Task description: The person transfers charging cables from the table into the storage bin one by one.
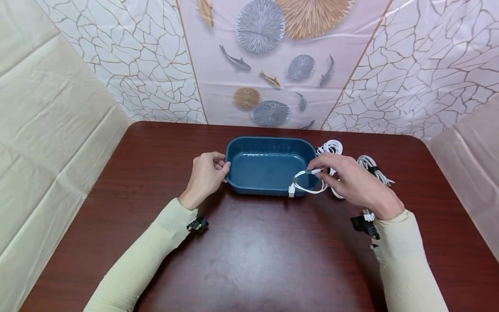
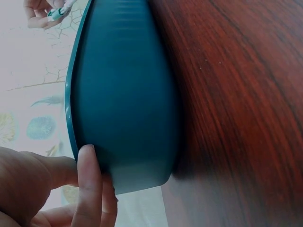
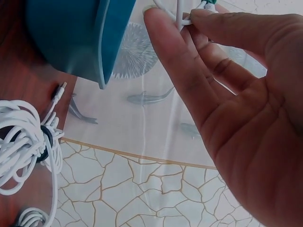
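A dark teal plastic basin [image 1: 269, 190] sits near the back of the table. My left hand [image 1: 208, 175] pinches its left rim between thumb and fingers, as the left wrist view also shows. Over the basin's right front corner, my right hand [image 1: 352, 182] pinches a small coiled white USB cable [image 1: 309, 190] by its upper end, its USB plug [image 1: 291, 190] hanging at the basin's front wall. In the right wrist view, thumb and fingertips [image 3: 158, 21] meet on the white cable at the top, with the basin wall [image 3: 71, 38] to the left.
Right of the basin lies a bundled white cable [image 1: 331, 147], partly behind my right hand. Another cable bundle [image 1: 370, 167] with a dark strap is farther right. The brown table [image 1: 249, 260] meets a patterned cloth backdrop [image 1: 269, 65] at the back.
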Available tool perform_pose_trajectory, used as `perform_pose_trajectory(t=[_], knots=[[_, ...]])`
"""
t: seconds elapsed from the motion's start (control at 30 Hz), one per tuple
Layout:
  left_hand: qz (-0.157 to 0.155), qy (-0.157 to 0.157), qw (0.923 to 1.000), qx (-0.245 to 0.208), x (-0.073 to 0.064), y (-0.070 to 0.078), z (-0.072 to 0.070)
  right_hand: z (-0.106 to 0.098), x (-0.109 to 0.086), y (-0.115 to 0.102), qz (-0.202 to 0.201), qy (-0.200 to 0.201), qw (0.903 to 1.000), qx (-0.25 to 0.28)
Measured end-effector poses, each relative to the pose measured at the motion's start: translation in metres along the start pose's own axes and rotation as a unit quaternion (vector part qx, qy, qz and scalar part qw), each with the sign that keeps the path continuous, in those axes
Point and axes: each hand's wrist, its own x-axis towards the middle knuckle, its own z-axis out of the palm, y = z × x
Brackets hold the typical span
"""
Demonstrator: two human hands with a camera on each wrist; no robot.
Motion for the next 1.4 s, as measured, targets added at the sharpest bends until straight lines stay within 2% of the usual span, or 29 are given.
perform_pose_trajectory(t=[0.43,0.73,1.03,1.4], knots=[[0.002,0.005,0.9999,-0.009,0.000,-0.001,0.000,0.002,0.013,0.000,0.044,0.010,0.9990,-0.003],[0.006,0.007,0.9999,-0.006,0.001,-0.002,0.001,0.005,0.022,0.006,0.041,0.026,0.9988,-0.003],[-0.001,0.002,1.0000,-0.001,0.001,-0.001,0.002,0.009,0.026,0.013,0.056,0.025,0.9981,-0.008],[0.006,0.008,0.9999,-0.010,0.001,-0.002,0.002,0.015,0.036,0.020,0.066,0.021,0.9976,-0.001]])
